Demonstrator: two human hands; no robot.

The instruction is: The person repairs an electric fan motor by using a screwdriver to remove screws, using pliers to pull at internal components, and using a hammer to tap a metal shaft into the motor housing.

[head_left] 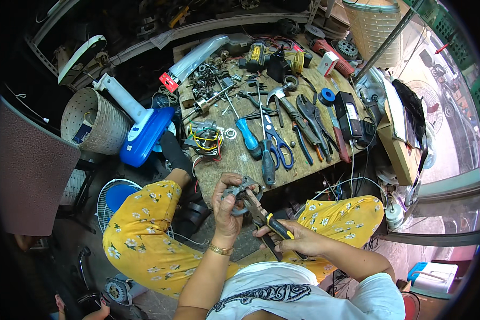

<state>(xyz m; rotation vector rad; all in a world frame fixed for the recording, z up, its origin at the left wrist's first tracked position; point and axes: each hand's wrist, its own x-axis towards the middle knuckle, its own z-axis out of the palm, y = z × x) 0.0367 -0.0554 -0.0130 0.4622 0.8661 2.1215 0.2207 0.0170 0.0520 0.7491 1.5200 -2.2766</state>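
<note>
Metal part (244, 185), grey and ring-like, sits in the left hand (226, 207), whose fingers curl closed around it, just off the near edge of the tabletop (233, 159). The right hand (301, 240) has its fingers wrapped round the handles of the pliers (263, 216), toward half past four from the part; their jaws reach it, though I cannot tell whether they grip. From the part, a wired motor (209, 141) lies at eleven o'clock, a blue-handled screwdriver (247, 136) at twelve, and scissors (272, 135) at one.
</note>
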